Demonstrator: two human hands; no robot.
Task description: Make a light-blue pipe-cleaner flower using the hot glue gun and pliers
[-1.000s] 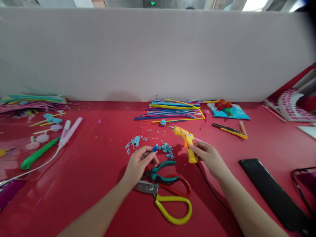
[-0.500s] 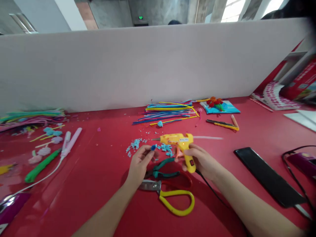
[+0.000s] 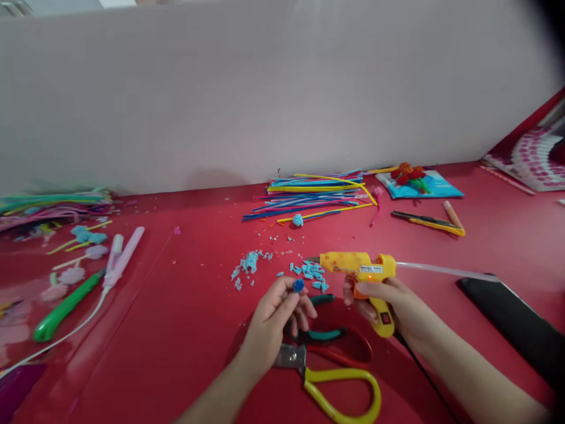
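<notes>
My left hand [image 3: 274,318] pinches a small blue fuzzy piece [image 3: 299,285] between thumb and fingertips, just above the red table [image 3: 176,330]. My right hand [image 3: 392,306] grips a yellow glue gun [image 3: 359,268] by its handle, with the nozzle pointing left toward the blue piece. A clear glue stick [image 3: 445,271] sticks out of the gun's back to the right, and a black cord runs from its handle. Light blue cuttings [image 3: 309,271] lie scattered between the two hands.
Yellow-handled scissors [image 3: 335,383] and teal-handled pliers [image 3: 320,334] lie under my hands. A pile of coloured pipe cleaners [image 3: 313,194] sits at the back by the grey partition [image 3: 265,94]. A black flat case [image 3: 516,324] lies right; a pink tool [image 3: 123,253] and a green handle [image 3: 62,306] lie left.
My right hand lifted the glue gun off the table and turned it level, nozzle leftward. My left hand kept holding the blue piece. The camera view shifted.
</notes>
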